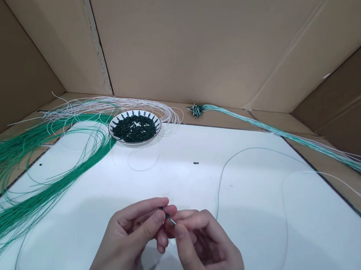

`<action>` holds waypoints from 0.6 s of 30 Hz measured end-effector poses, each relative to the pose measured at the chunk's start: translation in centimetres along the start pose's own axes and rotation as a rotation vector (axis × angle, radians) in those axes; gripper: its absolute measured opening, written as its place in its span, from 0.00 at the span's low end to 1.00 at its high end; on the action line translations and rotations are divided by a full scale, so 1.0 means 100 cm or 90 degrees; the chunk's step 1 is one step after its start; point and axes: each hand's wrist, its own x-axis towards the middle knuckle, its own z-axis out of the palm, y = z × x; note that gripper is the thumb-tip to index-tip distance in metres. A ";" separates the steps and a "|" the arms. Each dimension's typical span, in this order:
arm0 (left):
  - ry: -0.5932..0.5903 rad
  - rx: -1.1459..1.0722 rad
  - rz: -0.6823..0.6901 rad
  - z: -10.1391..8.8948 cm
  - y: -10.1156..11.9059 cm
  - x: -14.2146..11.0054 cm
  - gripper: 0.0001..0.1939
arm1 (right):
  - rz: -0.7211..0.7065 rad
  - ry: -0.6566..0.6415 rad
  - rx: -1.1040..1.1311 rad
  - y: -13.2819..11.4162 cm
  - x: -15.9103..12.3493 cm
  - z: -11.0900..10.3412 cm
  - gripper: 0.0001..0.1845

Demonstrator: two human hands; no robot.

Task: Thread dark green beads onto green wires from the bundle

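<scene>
The left hand [127, 237] and right hand [204, 255] are clenched, fingertips pinching a small dark bead [166, 215] on the end of a thin cord [172, 221], well in front of the plate [132, 142] of beads.

**Q:** Was the lighting adequate?
**A:** Bright, even light was recorded; soft shadows were cast beside the right hand [203, 260] on the white board [300, 249].
**Q:** Were faults noted?
**A:** Edges were bowed by the wide lens; corners were dimmed; slight blur was seen.
</scene>
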 end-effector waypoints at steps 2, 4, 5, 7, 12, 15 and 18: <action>0.013 -0.023 -0.008 0.004 0.000 -0.002 0.16 | -0.004 0.001 0.008 0.002 0.000 0.002 0.12; 0.032 -0.044 -0.015 0.008 -0.001 -0.004 0.17 | -0.012 0.008 0.020 0.003 0.000 0.004 0.12; 0.044 -0.056 -0.016 0.009 -0.001 -0.004 0.17 | -0.018 0.013 0.026 0.004 0.000 0.005 0.12; 0.071 -0.075 -0.012 0.012 -0.001 -0.004 0.19 | -0.030 0.032 0.032 0.006 -0.001 0.007 0.11; 0.105 -0.091 0.007 0.017 -0.001 -0.006 0.21 | -0.035 0.093 0.023 0.009 -0.003 0.013 0.11; 0.111 -0.099 0.004 0.018 -0.001 -0.007 0.21 | -0.044 0.113 0.030 0.007 -0.004 0.017 0.11; 0.119 -0.107 0.002 0.018 -0.001 -0.007 0.21 | -0.058 0.127 0.021 0.004 -0.004 0.021 0.11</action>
